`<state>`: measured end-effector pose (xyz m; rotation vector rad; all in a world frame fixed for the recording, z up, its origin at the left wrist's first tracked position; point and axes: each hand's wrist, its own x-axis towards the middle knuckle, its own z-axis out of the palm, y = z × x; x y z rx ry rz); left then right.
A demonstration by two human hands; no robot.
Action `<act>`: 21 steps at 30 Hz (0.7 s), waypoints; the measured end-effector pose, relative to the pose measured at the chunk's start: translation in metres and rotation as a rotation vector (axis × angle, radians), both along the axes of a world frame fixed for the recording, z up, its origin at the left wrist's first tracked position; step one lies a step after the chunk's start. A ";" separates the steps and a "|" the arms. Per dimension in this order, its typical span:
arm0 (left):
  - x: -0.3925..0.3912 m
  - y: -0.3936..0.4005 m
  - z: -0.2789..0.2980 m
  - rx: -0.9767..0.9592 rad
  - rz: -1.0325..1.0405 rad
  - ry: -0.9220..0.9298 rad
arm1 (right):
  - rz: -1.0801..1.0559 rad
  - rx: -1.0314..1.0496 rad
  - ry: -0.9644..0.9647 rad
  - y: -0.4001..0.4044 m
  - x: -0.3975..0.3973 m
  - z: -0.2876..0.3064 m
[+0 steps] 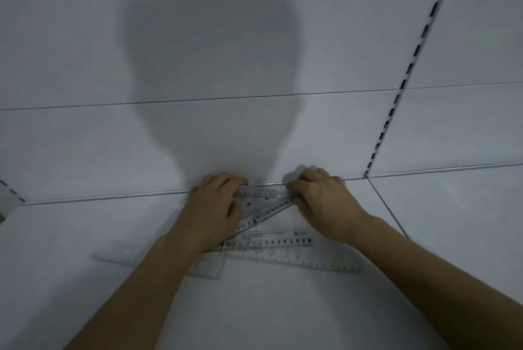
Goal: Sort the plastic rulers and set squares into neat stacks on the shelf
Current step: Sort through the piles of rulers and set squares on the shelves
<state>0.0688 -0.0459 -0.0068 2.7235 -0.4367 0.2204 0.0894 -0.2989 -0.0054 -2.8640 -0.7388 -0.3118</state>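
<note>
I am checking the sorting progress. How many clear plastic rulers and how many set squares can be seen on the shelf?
Straight rulers: 2 (long ruler, shorter ruler)
Set squares: at least 1 (set square); overlapping clear pieces hide any more
Total: at least 3

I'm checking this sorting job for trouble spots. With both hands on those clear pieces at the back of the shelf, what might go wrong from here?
1. The left hand and right hand work on overlapping set squares; being transparent, two might pass as one in a stack.
2. The left forearm lies over a long ruler, so pulling back may drag it askew.
3. Dim light and the head's shadow make edges hard to align.
</note>
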 end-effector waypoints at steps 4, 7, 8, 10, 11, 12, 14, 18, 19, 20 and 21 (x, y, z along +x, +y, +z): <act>-0.004 -0.002 0.004 -0.106 -0.018 -0.079 | -0.029 0.137 -0.121 0.001 -0.007 -0.002; -0.008 -0.004 0.010 -0.196 -0.035 -0.121 | -0.036 0.248 -0.214 0.008 -0.012 0.003; -0.009 -0.004 0.011 -0.226 -0.041 -0.141 | -0.041 0.269 -0.235 0.009 -0.014 0.003; -0.010 -0.001 0.011 -0.281 -0.050 -0.184 | -0.046 0.301 -0.256 0.010 -0.017 0.001; -0.009 0.001 0.009 -0.307 -0.051 -0.207 | -0.046 0.318 -0.254 0.010 -0.019 -0.001; -0.009 0.002 0.008 -0.326 -0.046 -0.222 | -0.047 0.336 -0.248 0.010 -0.020 -0.003; -0.007 0.005 0.006 -0.339 -0.036 -0.234 | -0.049 0.362 -0.235 0.009 -0.023 -0.007; -0.005 0.009 0.002 -0.325 -0.057 -0.241 | -0.014 0.450 -0.195 0.009 -0.026 -0.005; -0.005 0.009 0.001 -0.323 -0.057 -0.236 | -0.008 0.483 -0.194 0.009 -0.026 -0.002; -0.005 0.009 0.002 -0.322 -0.058 -0.230 | -0.011 0.510 -0.201 0.009 -0.027 0.001; -0.004 0.009 0.002 -0.323 -0.062 -0.232 | -0.019 0.532 -0.210 0.008 -0.027 0.003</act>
